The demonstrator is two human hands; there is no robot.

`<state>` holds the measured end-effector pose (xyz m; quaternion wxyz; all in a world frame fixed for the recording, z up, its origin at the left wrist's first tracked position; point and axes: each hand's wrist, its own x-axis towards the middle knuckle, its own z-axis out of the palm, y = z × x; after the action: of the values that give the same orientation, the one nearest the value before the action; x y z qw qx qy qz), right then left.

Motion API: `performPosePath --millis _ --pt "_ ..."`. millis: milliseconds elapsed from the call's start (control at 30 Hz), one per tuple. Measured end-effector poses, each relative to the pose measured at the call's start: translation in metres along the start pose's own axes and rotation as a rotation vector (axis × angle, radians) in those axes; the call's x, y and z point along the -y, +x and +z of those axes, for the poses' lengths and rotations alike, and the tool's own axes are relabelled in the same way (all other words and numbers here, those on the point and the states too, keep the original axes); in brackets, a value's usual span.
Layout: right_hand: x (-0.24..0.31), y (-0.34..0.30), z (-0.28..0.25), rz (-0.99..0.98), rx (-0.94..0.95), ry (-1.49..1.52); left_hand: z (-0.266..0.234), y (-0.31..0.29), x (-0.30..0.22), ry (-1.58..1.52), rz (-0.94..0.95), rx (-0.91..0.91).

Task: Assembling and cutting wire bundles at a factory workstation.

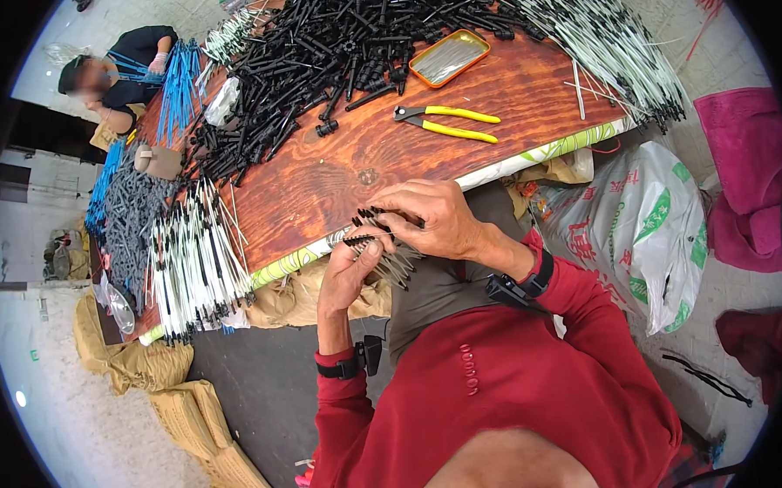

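Note:
Just off the table's near edge, my two hands meet around a bundle of thin pale rods with black ends (401,268). My left hand (350,270) is closed on the bundle, its thumb pressed near the row of black tips. Coming in from the right, my right hand (442,217) bends its fingers over the same black ends, closed on them. Part of the bundle hangs below the fingers, and my right palm hides some of it. Yellow-handled cutting pliers (451,124) lie on the wooden table (335,172) beyond my hands.
Black plastic parts (313,51) heap across the far table. White rods with black ends lie in piles at left (198,257) and right (605,47). An orange-rimmed tray (450,58) holds thin pins. A plastic bag (639,224) stands at right. Far left, a person (135,68) handles blue rods (179,92).

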<state>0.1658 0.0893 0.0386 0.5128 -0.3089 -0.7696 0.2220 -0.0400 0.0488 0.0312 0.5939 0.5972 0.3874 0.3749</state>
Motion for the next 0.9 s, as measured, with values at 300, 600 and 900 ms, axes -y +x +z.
performPosePath --millis 300,600,900 --pt "0.007 -0.003 -0.004 0.005 0.039 -0.082 0.002 0.0 0.005 -0.011 -0.009 0.011" --pt "0.001 0.001 -0.003 -0.077 0.066 -0.023 0.002 0.004 -0.006 -0.066 -0.056 0.026" --pt "-0.003 0.004 0.006 0.061 0.053 0.14 0.004 0.009 -0.016 -0.087 -0.088 -0.01"
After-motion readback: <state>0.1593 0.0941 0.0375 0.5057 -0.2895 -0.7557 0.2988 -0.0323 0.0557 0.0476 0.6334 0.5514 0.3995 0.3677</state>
